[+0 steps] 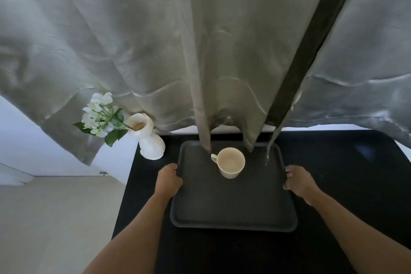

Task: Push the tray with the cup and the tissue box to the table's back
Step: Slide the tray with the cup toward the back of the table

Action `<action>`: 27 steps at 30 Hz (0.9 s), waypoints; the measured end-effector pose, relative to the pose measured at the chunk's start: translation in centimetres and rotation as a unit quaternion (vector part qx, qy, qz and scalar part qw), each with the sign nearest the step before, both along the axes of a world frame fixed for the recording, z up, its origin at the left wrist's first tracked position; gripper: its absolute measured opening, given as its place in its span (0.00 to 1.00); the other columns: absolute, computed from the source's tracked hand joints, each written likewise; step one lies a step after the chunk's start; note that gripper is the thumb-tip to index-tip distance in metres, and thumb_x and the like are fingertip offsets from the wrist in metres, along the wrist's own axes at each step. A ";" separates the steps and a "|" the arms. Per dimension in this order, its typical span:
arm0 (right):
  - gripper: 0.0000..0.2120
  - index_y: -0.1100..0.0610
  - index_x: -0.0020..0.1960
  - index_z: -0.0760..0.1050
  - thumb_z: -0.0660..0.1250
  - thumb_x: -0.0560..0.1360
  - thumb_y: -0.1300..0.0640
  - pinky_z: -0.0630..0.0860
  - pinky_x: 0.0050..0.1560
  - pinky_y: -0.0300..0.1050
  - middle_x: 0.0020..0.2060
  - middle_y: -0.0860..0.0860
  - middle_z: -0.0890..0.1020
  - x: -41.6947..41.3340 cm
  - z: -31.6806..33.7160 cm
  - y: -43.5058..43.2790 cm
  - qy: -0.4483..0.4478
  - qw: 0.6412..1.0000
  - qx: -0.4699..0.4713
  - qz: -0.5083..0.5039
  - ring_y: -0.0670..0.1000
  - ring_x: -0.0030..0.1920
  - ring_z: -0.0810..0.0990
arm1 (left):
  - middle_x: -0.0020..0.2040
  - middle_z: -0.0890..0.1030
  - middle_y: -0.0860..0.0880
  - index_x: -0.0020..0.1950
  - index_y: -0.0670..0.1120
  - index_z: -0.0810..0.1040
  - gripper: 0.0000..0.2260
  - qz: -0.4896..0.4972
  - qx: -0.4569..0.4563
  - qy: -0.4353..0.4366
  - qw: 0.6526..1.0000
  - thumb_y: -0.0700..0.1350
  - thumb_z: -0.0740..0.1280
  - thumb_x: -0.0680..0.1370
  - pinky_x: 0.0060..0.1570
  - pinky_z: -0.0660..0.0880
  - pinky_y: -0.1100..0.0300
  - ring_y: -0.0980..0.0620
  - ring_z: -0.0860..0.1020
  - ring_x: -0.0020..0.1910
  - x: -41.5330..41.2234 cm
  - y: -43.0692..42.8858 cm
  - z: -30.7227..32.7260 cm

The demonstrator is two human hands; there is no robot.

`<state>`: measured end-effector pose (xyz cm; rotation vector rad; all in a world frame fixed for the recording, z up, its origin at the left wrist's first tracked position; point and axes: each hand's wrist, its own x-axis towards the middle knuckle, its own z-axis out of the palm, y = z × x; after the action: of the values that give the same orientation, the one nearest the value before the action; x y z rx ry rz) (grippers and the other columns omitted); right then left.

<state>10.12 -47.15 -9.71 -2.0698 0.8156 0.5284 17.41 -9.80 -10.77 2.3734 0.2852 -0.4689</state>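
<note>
Two bare forearms reach in from the near edge of the black table. The left hand is closed on the left rim of the tray, fingers curled over the edge. The right hand grips the right rim the same way, thumb on top. The tray is dark grey, rectangular with rounded corners, and lies flat on the table, its far edge close to the table's back edge. The near half of the tray is bare. On its far half, a little left of centre, stands a cream cup, upright, with its handle turned to the left. No tissue box shows on the tray. Folds of a grey-green curtain hang down over the tray's far edge, and a dark strip runs slantwise across the cloth. At the table's back left corner, beside the tray but apart from it, stands a white vase with white flowers leaning left.
</note>
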 end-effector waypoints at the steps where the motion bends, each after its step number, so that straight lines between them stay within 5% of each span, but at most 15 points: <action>1: 0.25 0.62 0.66 0.73 0.69 0.70 0.73 0.76 0.61 0.56 0.56 0.58 0.81 0.3 -0.2 -0.1 -0.004 1.000 -0.005 0.001 0.57 0.57 0.80 | 0.46 0.78 0.47 0.60 0.39 0.77 0.19 -0.001 -0.003 0.003 1.000 0.31 0.63 0.70 0.37 0.72 0.63 0.48 0.77 0.44 0.4 -0.1 -0.2; 13: 0.25 0.58 0.65 0.75 0.71 0.69 0.71 0.70 0.35 0.39 0.47 0.52 0.81 4.5 -1.6 -0.1 -0.010 1.000 -0.024 0.017 0.46 0.42 0.79 | 0.55 0.81 0.40 0.61 0.37 0.76 0.19 0.028 -0.014 -0.014 0.999 0.30 0.64 0.70 0.44 0.72 0.57 0.42 0.79 0.53 3.4 0.0 -1.7; 21: 0.27 0.58 0.67 0.73 0.70 0.70 0.71 0.71 0.39 0.41 0.52 0.54 0.81 5.2 -2.3 -0.4 -0.013 0.999 -0.024 0.024 0.47 0.44 0.77 | 0.49 0.80 0.43 0.60 0.37 0.77 0.20 0.021 -0.015 -0.021 0.999 0.30 0.63 0.69 0.43 0.73 0.56 0.44 0.77 0.47 4.1 -0.2 -1.9; 27: 0.28 0.61 0.67 0.72 0.70 0.68 0.73 0.67 0.33 0.36 0.38 0.44 0.76 5.4 -2.6 -0.5 -0.025 0.998 -0.050 0.021 0.41 0.37 0.74 | 0.45 0.79 0.43 0.58 0.35 0.77 0.18 0.015 -0.014 -0.021 1.000 0.30 0.63 0.69 0.42 0.72 0.56 0.44 0.77 0.45 4.8 -0.5 -2.0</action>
<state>15.50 -47.65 -12.31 -2.1871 0.7851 0.4662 22.20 -10.28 -12.79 2.3461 0.2917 -0.4063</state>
